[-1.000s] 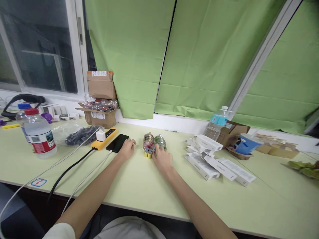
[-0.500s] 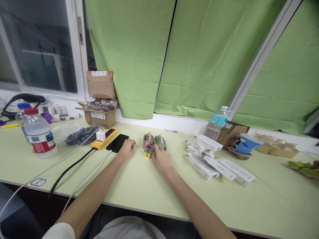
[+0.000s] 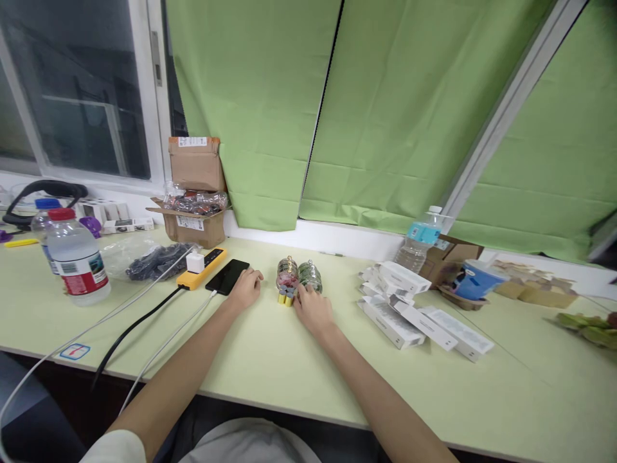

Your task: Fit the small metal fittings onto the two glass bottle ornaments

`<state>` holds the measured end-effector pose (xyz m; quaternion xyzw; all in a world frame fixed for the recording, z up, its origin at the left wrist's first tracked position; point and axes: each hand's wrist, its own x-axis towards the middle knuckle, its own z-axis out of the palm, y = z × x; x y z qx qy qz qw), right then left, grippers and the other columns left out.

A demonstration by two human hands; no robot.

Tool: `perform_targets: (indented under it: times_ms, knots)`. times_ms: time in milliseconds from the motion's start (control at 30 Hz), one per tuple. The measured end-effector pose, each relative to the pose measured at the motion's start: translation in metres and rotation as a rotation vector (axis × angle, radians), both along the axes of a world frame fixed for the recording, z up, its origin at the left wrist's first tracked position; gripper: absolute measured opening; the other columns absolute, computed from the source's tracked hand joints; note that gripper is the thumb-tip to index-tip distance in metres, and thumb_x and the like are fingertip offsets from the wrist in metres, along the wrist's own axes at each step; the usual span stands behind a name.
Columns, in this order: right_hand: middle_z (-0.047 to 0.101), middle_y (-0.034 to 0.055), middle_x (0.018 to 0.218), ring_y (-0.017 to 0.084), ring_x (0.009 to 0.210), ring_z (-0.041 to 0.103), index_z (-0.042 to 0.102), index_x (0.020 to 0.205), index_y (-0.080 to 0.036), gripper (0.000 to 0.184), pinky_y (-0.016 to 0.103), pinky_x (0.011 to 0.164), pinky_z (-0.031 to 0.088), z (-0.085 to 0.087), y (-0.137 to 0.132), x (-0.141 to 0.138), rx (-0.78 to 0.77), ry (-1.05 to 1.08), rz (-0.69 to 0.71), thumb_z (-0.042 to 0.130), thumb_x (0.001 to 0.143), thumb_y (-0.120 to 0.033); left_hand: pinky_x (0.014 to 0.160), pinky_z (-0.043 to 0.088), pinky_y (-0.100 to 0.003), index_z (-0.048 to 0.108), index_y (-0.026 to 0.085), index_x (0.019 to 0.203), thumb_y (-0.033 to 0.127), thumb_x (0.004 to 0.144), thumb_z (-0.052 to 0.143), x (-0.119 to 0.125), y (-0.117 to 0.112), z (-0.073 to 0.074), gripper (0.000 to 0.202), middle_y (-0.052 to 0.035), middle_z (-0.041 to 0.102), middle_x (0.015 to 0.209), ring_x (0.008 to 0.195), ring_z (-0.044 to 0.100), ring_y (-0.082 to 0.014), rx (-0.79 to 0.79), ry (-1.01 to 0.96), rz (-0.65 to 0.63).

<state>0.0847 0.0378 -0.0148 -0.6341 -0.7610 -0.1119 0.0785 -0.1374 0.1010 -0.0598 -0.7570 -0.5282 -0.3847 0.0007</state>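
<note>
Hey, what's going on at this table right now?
A person sits at a pale green table with both arms stretched forward. The left hand rests flat beside a black phone. The right hand reaches to a small cluster: two round clear jars and some little yellow-capped pieces, fingers touching them. Whether it grips anything is unclear. White boxes lie to the right.

The counter (image 3: 270,360) lies bare on the near side of both grips, open for passing. Past the right grip (image 3: 314,310) stand two jars (image 3: 299,278) and small batteries (image 3: 285,297); white boxes (image 3: 414,312) crowd its right. A phone (image 3: 227,277) and power strip (image 3: 201,269) block the left grip's (image 3: 245,290) left.
</note>
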Motion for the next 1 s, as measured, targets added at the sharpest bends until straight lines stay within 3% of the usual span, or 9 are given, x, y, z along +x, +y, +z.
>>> perform_targets:
  times_ms: [500, 1000]
  knots:
    - [0.066, 0.0101, 0.106, 0.025, 0.09, 0.067, 0.045, 0.119, -0.02, 0.025, 0.033, 0.07, 0.044, 0.0031, 0.001, 0.0016, -0.004, 0.053, 0.025, 0.037, 0.098, -0.032, 0.081, 0.045, -0.032, 0.066, 0.018, 0.091, 0.006, 0.083, 0.05, -0.0002, -0.0009, 0.0009, 0.021, -0.0073, 0.062, 0.089, 0.088, 0.056, -0.0209, -0.009, 0.014, 0.002]
    - [0.066, 0.0088, 0.102, 0.024, 0.086, 0.067, 0.042, 0.121, -0.022, 0.025, 0.031, 0.069, 0.042, 0.0023, -0.0004, 0.0011, 0.0, 0.033, 0.012, 0.037, 0.097, -0.03, 0.082, 0.045, -0.032, 0.066, 0.018, 0.091, 0.006, 0.083, 0.05, -0.0009, 0.0006, -0.0012, 0.021, -0.0076, 0.062, 0.09, 0.089, 0.056, -0.0208, 0.003, 0.003, -0.002]
